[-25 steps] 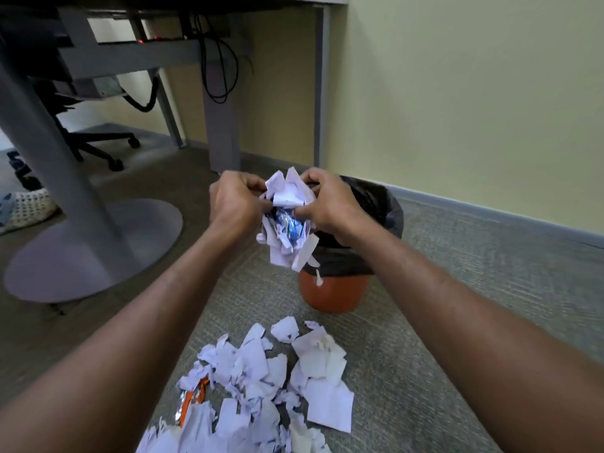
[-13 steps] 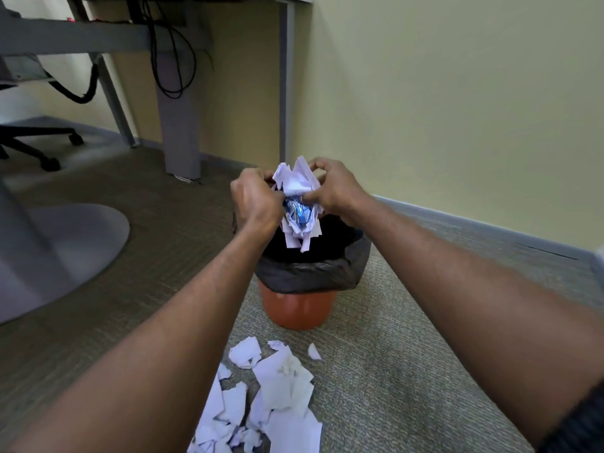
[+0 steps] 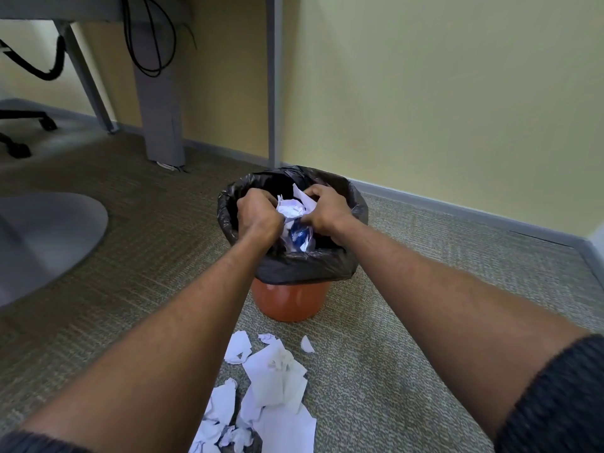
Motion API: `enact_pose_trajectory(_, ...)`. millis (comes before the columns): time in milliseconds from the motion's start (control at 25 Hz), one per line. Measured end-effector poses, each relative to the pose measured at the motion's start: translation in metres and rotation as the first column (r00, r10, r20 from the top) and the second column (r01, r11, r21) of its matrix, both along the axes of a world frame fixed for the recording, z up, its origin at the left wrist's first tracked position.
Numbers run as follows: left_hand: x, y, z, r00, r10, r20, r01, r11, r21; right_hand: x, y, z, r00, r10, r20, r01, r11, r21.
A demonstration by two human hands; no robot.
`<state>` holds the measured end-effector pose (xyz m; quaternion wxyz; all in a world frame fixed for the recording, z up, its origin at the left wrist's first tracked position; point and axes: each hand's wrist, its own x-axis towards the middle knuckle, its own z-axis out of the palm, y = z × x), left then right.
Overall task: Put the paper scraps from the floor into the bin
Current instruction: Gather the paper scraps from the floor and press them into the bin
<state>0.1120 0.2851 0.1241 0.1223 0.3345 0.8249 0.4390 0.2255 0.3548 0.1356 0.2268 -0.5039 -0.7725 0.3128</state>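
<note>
Your left hand (image 3: 258, 213) and right hand (image 3: 323, 209) squeeze a paper bunch (image 3: 294, 214) tight inside the bin (image 3: 327, 266); more scraps (image 3: 274, 374) lie on the floor.

A grey-green carpeted floor (image 3: 376, 380) carries everything; an orange bin (image 3: 289, 304) lined with a black bag (image 3: 304, 268) stands on it near the yellow wall; torn white paper scraps (image 3: 274, 380) lie in a loose heap just in front of the bin; one small scrap (image 3: 306, 344) sits apart to the right; a round grey base plate (image 3: 49, 237) rests at left; a grey desk leg (image 3: 161, 125) stands behind.
</note>
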Motion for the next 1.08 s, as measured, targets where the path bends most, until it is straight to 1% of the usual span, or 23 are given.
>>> enact_pose_trajectory(80,-0.001,-0.002,-0.001,0.999,-0.035,-0.033,0.035,0.999,-0.005,-0.001,-0.002,0.0,1.0,-0.005,0.004,0.005,1.0,-0.024)
enact_pose_trajectory(160,-0.003,-0.005,0.001,0.993,-0.086,-0.076,0.085,0.996,-0.012,-0.002,-0.005,-0.001,0.999,0.012,0.048,-0.011,1.0,-0.004)
enact_pose_trajectory(280,0.0,-0.012,0.007,0.994,-0.096,-0.06,0.094,0.995,-0.024,-0.002,-0.011,0.0,0.998,0.008,0.057,-0.007,1.0,-0.027)
enact_pose_trajectory(360,0.003,-0.02,0.01,0.989,-0.109,-0.098,0.108,0.994,-0.021,-0.001,-0.015,0.002,0.995,0.019,0.095,-0.018,1.0,-0.012)
enact_pose_trajectory(520,0.0,-0.037,0.016,0.945,-0.14,-0.296,0.148,0.989,0.006,-0.005,-0.031,0.01,0.99,0.039,0.137,-0.054,0.993,0.103)
enact_pose_trajectory(640,-0.007,-0.056,0.021,0.891,-0.149,-0.429,0.144,0.989,-0.045,-0.014,-0.051,0.014,0.983,0.058,0.176,-0.093,0.977,0.194)
enact_pose_trajectory(800,-0.022,-0.093,0.028,0.811,-0.112,-0.574,0.088,0.994,-0.068,-0.029,-0.088,0.02,0.98,0.081,0.182,-0.148,0.908,0.392)
enact_pose_trajectory(880,-0.035,-0.113,0.027,0.79,-0.099,-0.605,0.071,0.995,-0.07,-0.042,-0.107,0.021,0.977,0.107,0.184,-0.179,0.878,0.444)
enact_pose_trajectory(1000,-0.054,-0.146,0.021,0.761,-0.095,-0.641,0.032,0.993,-0.109,-0.064,-0.135,0.018,0.964,0.174,0.199,-0.25,0.847,0.469)
enact_pose_trajectory(1080,-0.064,-0.168,0.017,0.766,-0.098,-0.635,0.008,0.99,-0.143,-0.077,-0.154,0.012,0.954,0.212,0.211,-0.29,0.832,0.474)
